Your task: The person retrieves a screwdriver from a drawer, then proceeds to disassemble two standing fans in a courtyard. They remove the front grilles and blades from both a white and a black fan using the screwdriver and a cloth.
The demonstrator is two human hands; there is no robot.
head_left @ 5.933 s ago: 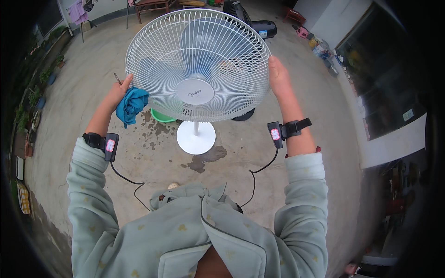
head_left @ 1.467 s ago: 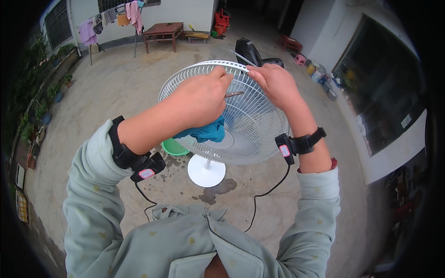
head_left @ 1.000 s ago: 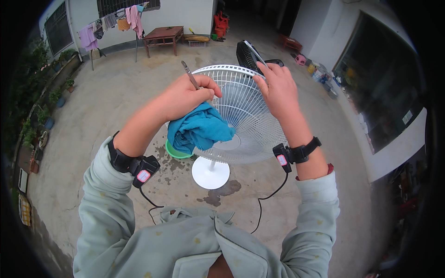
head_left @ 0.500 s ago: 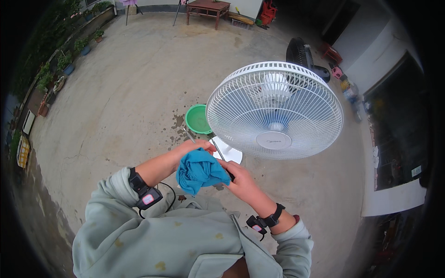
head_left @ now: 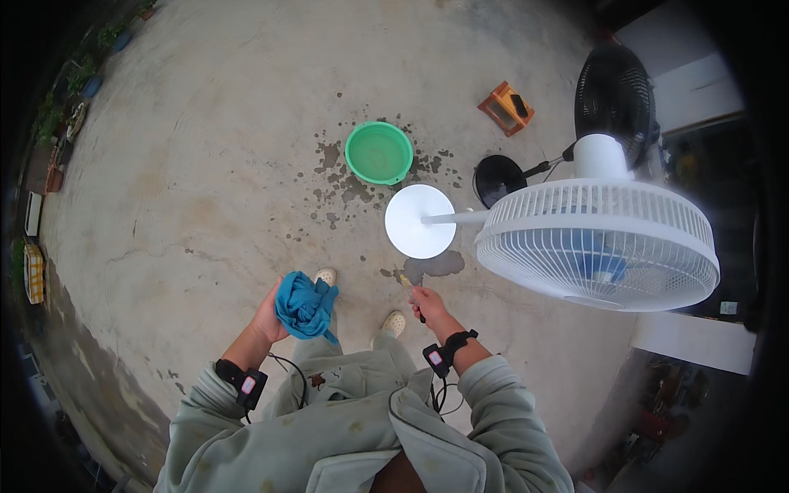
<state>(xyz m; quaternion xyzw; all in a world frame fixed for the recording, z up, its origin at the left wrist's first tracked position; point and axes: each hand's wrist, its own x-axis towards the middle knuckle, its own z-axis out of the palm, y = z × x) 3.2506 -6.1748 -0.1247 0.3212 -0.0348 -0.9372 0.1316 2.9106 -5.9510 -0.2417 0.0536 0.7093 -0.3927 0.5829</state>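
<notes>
My left hand (head_left: 267, 316) grips a bunched-up blue cloth (head_left: 305, 306) from its left side, over my left shoe. Off to the right, my right hand (head_left: 429, 305) is closed around a slim hand tool (head_left: 405, 282), with a yellowish part pointing forward and a black end below the fist. Its exact kind is too small to make out. Ahead and to the right stands a white pedestal fan (head_left: 600, 246) with blue blades behind its grille. Its round white base (head_left: 420, 222) lies forward of my right hand, touching neither hand.
A green basin (head_left: 379, 153) with water sits beyond the fan base, among wet spots on the concrete. A black fan (head_left: 615, 103), its round base (head_left: 498, 181) and an orange-brown stool (head_left: 506, 108) stand farther right. Potted plants (head_left: 82, 78) line the left edge.
My hands have moved apart, the left taking the cloth leftward and the right keeping the tool. The view has tipped downward, showing the fan base, basin and my shoes more fully.
</notes>
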